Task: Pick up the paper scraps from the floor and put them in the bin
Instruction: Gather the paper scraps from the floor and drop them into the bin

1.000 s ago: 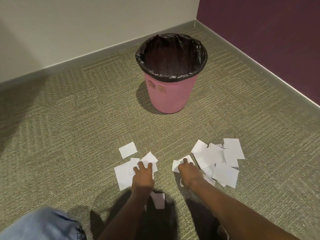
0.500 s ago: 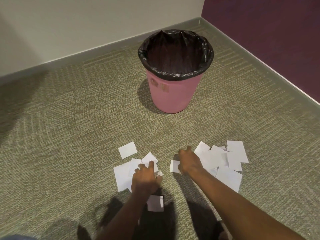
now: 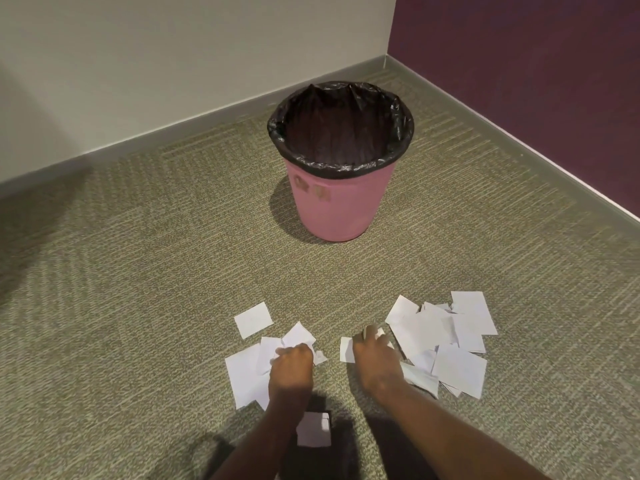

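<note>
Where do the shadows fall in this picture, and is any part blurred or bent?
Head view: the bin casts a shadow to its left; dark shadow lies under both forearms, dimming one paper scrap; the skirting lines bow slightly from the wide lens; the left hand looks a little soft.

bin point(image 3: 341, 209): matt pink plastic
bin liner point(image 3: 341, 166): thin, glossy, crinkled black plastic
paper scraps point(image 3: 446, 337): smooth matt white paper
floor point(image 3: 138, 271): rough, ribbed carpet
</note>
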A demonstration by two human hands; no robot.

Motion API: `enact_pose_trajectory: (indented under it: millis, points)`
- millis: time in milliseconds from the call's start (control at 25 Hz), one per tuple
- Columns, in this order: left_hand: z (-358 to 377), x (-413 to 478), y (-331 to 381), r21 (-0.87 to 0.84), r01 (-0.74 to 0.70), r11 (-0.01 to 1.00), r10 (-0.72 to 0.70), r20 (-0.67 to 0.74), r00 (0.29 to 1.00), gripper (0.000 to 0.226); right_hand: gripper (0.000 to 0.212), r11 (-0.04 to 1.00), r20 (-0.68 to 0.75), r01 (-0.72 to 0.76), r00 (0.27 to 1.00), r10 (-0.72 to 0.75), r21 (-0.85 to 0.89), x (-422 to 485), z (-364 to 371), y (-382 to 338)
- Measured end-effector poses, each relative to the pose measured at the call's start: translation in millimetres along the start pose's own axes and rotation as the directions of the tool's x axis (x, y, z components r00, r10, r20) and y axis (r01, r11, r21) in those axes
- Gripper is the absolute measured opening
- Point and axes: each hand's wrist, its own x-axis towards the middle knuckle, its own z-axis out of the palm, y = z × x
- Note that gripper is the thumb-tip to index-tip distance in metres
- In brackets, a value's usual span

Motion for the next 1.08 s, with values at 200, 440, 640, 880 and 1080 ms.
enact_pose_trajectory:
  millis: [200,440,640,880,1080]
  points:
    - [-0.3,11.1,3.8,-0.088,0.077,0.993,-0.081,-0.041,0.996,0.045,0.048,0.999,-0.050,0.027,0.998,-0.026,0.032,5.7,-5.9,3.8]
    - [3.3,17.2,-1.8,0.166,-0.051,0.985,0.061,-0.051,0.997,0.044,0.043,1.000,-0.037,0.012,0.999,-0.012,0.015,7.5,-9.2,4.7]
    - [30.4,16.5,1.1,0.118,0.012,0.993,0.013,-0.210,0.978,0.020,0.049,0.997,-0.062,0.043,0.997,-0.040,0.059,4.8,-11.2,-0.8]
    - [-25.2,7.4,15.0,0.176,-0.190,0.966,0.173,0.110,0.979,0.025,0.042,0.997,-0.007,0.024,1.000,-0.024,0.069,13.4,-21.3,0.5]
    - [-86.0,15.0,1.2,-0.072,0.090,0.993,-0.100,-0.155,0.983,0.013,0.041,0.976,0.146,0.003,0.989,-0.035,0.219,35.2,-79.4,3.5]
